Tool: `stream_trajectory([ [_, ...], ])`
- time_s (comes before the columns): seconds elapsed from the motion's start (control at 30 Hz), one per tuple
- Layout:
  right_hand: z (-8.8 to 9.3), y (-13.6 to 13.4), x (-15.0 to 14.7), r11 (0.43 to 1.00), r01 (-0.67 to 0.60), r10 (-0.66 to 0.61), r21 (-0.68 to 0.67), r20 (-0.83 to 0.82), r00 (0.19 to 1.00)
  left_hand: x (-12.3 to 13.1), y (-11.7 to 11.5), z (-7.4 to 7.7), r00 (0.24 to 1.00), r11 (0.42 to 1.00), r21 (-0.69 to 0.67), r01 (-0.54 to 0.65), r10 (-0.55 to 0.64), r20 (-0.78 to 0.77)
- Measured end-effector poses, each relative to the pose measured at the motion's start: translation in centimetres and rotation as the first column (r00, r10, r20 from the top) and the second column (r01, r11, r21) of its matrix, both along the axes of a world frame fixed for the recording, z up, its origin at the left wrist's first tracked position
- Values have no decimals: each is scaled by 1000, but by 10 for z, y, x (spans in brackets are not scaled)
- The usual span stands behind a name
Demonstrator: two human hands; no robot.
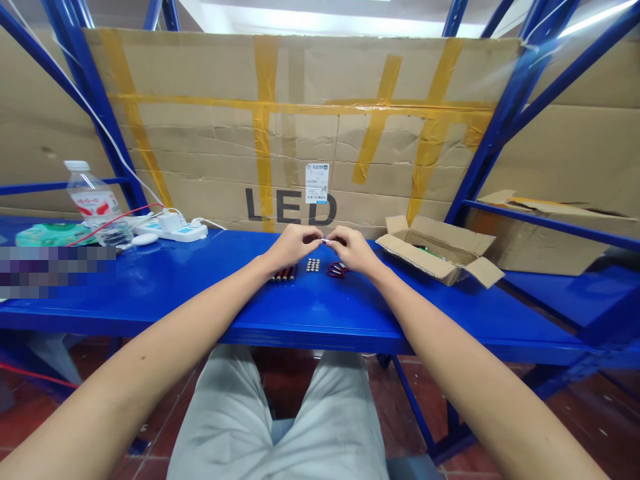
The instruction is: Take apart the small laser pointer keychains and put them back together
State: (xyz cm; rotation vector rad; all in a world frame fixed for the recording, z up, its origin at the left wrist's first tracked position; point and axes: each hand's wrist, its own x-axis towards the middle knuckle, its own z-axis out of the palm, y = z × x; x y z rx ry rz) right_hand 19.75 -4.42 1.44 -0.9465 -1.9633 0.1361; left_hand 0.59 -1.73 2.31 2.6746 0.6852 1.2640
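My left hand (296, 244) and my right hand (353, 248) meet above the blue table (320, 307), fingertips pinched. Between them is a small, slim part (325, 241), pale and silvery with a touch of dark red; its exact kind is too small to make out. Just below lies a neat block of small silvery button cells (313, 265). Several dark red tubes (286, 274) with metallic ends lie side by side near my left hand, partly hidden by it. Under my right hand sits a little group of dark red and silvery pieces (337, 269).
An open cardboard box (425, 257) stands to the right, a larger carton (545, 233) beyond it. At left are a water bottle (97, 203), a white power strip (183, 230) and a green packet (47, 235). A tall cardboard sheet (210, 153) backs the table.
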Motion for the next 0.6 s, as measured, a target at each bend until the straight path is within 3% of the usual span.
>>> stream_trajectory([
  [0.1,0,1,-1,999,31,-30,-44,23,999,1,-1,0,999,996,87,-9,12,-35],
  [0.23,-1,3,-1,987,12,-6,-160,42,999,1,-1,0,998,995,104,1,6,-69],
  [0.4,-6,4,-1,985,-50,29,-162,-130,991,0,0,1,999,997,78,-4,7,-43],
  [0.6,-5,4,2,988,-69,49,-137,-148,988,0,1,0,999,998,64,-7,10,-40],
])
